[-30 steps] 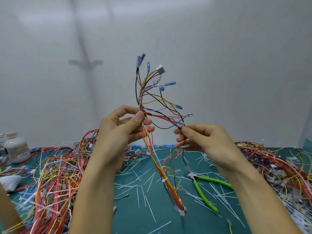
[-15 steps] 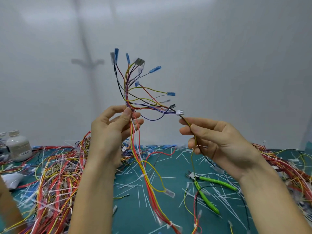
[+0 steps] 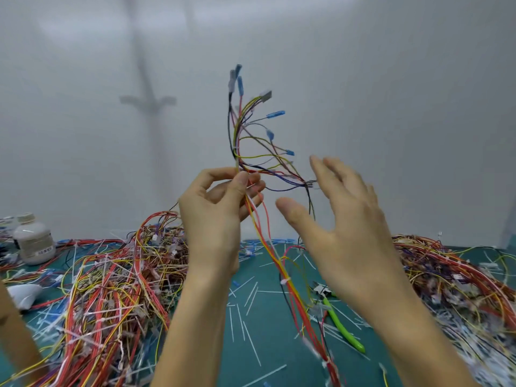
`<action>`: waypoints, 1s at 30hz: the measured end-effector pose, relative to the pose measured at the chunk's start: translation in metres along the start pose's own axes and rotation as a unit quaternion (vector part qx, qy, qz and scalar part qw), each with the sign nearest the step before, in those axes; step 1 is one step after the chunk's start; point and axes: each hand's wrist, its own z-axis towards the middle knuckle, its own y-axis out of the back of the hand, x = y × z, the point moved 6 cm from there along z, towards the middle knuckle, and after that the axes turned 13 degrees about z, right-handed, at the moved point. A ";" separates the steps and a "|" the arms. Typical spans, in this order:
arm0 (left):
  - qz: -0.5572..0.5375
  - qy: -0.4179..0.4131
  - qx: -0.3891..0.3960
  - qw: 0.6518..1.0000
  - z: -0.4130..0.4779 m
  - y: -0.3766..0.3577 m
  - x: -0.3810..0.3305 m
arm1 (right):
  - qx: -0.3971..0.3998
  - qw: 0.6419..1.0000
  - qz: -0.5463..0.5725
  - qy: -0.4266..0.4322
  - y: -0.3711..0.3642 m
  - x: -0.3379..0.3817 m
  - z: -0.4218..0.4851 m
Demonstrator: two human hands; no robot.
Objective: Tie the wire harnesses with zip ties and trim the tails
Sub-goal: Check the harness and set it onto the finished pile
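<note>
My left hand (image 3: 216, 210) pinches a multicoloured wire harness (image 3: 251, 141) between thumb and fingers and holds it upright above the table. Its branches fan out above the hand, ending in blue and grey connectors. The red and yellow trunk hangs down to the green mat (image 3: 268, 325). My right hand (image 3: 340, 219) is spread with straight fingers just right of the branches and holds nothing. Green-handled cutters (image 3: 339, 322) lie on the mat below my right hand. Several cut white zip tie tails (image 3: 245, 322) are scattered over the mat.
A big heap of tied harnesses (image 3: 111, 289) covers the left of the table, another heap (image 3: 458, 280) the right. A white plastic bottle (image 3: 33, 241) stands at far left, by a white object (image 3: 23, 294). A brown post (image 3: 16, 336) rises at the bottom left corner.
My right hand let go of the wire branch it pinched and opened wide. The harness in my left hand shifted right and up in view.
</note>
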 end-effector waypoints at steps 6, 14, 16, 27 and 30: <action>-0.054 0.017 0.063 0.996 -0.011 -0.024 0.001 | 0.064 0.991 0.116 0.007 -0.010 -0.003 -0.001; 0.008 -0.004 0.081 0.997 -0.019 -0.036 0.006 | 0.068 0.968 0.237 -0.056 -0.008 -0.026 0.007; 0.027 -0.028 0.100 0.994 -0.022 -0.041 0.006 | 0.053 0.964 0.249 -0.073 -0.008 -0.031 0.008; 0.250 0.079 0.424 0.867 -0.030 -0.042 0.043 | -0.114 0.852 0.484 -0.161 0.032 -0.056 0.019; 0.312 0.069 0.527 0.788 -0.045 -0.049 0.055 | -0.134 0.830 0.511 -0.177 0.033 -0.063 0.019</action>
